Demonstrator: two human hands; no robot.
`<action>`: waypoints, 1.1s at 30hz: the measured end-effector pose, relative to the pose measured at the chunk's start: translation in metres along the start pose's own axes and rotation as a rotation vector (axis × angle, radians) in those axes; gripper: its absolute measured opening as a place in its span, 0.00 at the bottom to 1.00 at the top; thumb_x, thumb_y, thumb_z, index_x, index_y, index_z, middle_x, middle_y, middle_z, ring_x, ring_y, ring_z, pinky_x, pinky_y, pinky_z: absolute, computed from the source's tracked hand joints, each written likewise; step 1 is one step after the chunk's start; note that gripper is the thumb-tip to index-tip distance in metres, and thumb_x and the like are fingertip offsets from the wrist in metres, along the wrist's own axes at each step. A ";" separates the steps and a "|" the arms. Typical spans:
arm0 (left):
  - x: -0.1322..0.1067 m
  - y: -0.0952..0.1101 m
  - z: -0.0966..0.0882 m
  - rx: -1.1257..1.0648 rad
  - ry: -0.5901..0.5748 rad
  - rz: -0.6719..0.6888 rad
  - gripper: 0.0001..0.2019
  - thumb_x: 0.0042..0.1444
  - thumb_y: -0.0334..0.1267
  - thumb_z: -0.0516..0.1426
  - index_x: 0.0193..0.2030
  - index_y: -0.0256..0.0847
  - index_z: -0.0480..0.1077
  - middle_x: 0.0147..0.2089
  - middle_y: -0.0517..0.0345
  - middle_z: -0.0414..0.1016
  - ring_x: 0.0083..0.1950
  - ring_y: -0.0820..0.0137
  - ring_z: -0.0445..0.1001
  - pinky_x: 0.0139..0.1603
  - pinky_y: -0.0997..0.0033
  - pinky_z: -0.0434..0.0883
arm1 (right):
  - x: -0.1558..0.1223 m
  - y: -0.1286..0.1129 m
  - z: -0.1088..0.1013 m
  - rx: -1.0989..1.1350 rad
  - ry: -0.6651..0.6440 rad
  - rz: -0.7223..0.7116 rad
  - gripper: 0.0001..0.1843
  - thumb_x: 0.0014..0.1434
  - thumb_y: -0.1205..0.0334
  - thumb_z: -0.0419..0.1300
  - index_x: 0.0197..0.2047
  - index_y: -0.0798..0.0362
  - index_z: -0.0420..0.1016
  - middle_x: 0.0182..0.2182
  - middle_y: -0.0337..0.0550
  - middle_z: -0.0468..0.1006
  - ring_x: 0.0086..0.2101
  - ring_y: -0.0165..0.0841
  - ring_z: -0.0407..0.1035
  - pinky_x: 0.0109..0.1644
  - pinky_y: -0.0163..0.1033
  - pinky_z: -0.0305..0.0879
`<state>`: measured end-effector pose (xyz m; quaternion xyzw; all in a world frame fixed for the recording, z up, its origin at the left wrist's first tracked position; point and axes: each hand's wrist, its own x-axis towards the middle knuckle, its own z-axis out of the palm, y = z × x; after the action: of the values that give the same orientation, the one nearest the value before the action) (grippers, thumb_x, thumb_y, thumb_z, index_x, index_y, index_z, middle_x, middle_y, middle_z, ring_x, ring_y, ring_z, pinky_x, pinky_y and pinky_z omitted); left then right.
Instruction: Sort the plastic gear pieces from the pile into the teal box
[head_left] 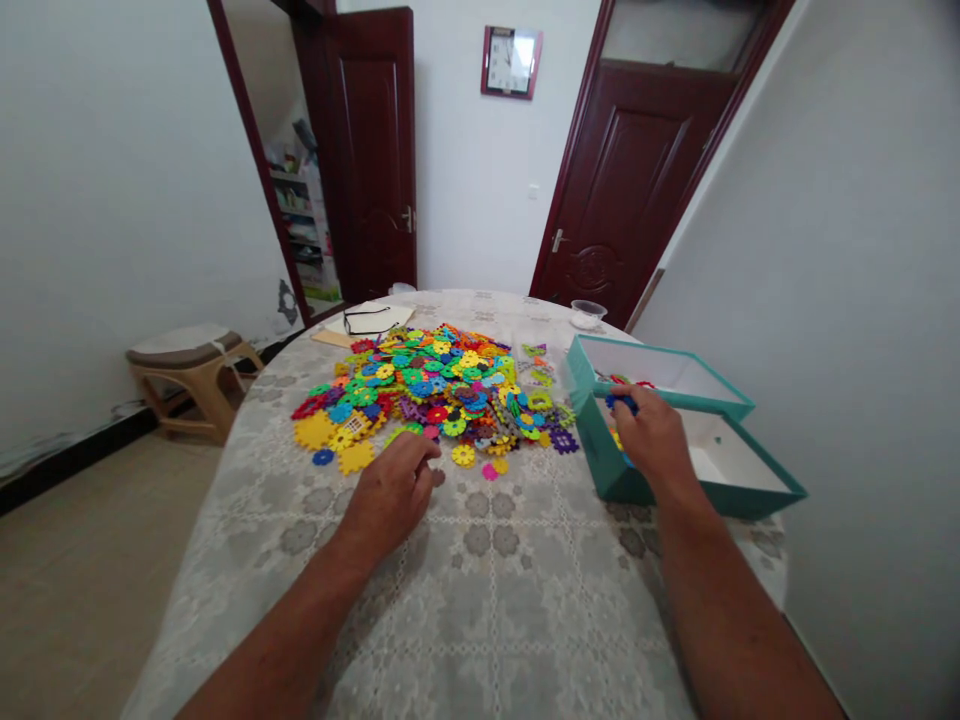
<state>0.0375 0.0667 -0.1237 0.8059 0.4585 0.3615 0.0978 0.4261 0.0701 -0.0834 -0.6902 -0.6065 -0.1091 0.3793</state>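
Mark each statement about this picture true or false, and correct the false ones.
1. The right hand holds a blue piece over the teal box. True.
2. The left hand is inside the teal box. False: it is beside the heap of plastic pieces.
3. A clock hangs on the wall. True.
4. The glasses lie on the floor. False: they lie on paper on the table.
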 end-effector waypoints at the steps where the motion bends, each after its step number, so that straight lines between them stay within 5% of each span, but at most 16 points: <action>1: 0.000 0.000 0.001 0.003 -0.001 0.001 0.08 0.60 0.29 0.51 0.42 0.44 0.70 0.41 0.55 0.74 0.44 0.64 0.75 0.47 0.64 0.71 | 0.000 0.007 0.001 -0.058 0.002 0.010 0.18 0.62 0.63 0.52 0.49 0.53 0.81 0.48 0.53 0.83 0.48 0.45 0.75 0.56 0.50 0.67; 7: -0.001 -0.001 0.002 0.005 -0.014 0.001 0.09 0.61 0.29 0.51 0.42 0.43 0.70 0.41 0.54 0.74 0.45 0.64 0.75 0.47 0.64 0.70 | -0.005 0.018 0.005 -0.262 -0.007 0.023 0.22 0.60 0.69 0.50 0.52 0.56 0.80 0.51 0.59 0.80 0.50 0.48 0.73 0.56 0.52 0.66; 12: -0.001 0.000 0.002 0.022 -0.030 -0.015 0.09 0.61 0.29 0.52 0.43 0.43 0.71 0.43 0.53 0.75 0.46 0.63 0.76 0.48 0.64 0.71 | -0.013 -0.018 0.018 -0.155 0.061 -0.167 0.19 0.64 0.68 0.51 0.54 0.56 0.78 0.52 0.58 0.79 0.55 0.48 0.69 0.64 0.57 0.62; 17: -0.002 0.003 0.004 0.052 -0.074 -0.021 0.08 0.62 0.28 0.53 0.43 0.43 0.71 0.44 0.52 0.75 0.47 0.62 0.76 0.49 0.64 0.71 | -0.046 -0.075 0.050 -0.008 -0.210 -0.475 0.24 0.67 0.66 0.55 0.64 0.52 0.73 0.64 0.58 0.69 0.66 0.47 0.60 0.71 0.56 0.57; 21: -0.003 0.005 0.004 0.073 -0.103 -0.023 0.08 0.62 0.27 0.53 0.43 0.43 0.71 0.45 0.52 0.76 0.48 0.62 0.76 0.49 0.63 0.71 | -0.066 -0.099 0.085 -0.079 -0.357 -0.455 0.30 0.65 0.68 0.57 0.70 0.46 0.68 0.71 0.56 0.60 0.69 0.50 0.54 0.71 0.59 0.54; 26: -0.003 0.006 0.003 0.081 -0.108 -0.043 0.09 0.62 0.27 0.53 0.43 0.42 0.71 0.46 0.53 0.76 0.48 0.63 0.76 0.48 0.64 0.70 | -0.065 -0.099 0.109 -0.157 -0.396 -0.355 0.27 0.67 0.66 0.57 0.68 0.47 0.71 0.67 0.57 0.67 0.64 0.48 0.62 0.67 0.54 0.59; 33: -0.005 0.003 0.005 0.163 -0.250 -0.079 0.08 0.68 0.33 0.51 0.44 0.43 0.72 0.47 0.52 0.77 0.49 0.63 0.75 0.51 0.65 0.69 | -0.078 -0.103 0.099 -0.084 -0.422 -0.522 0.14 0.71 0.63 0.56 0.54 0.51 0.80 0.59 0.56 0.75 0.58 0.46 0.67 0.64 0.51 0.64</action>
<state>0.0409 0.0617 -0.1285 0.8313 0.5019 0.2156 0.1026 0.2820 0.0734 -0.1588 -0.5341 -0.8228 -0.0823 0.1758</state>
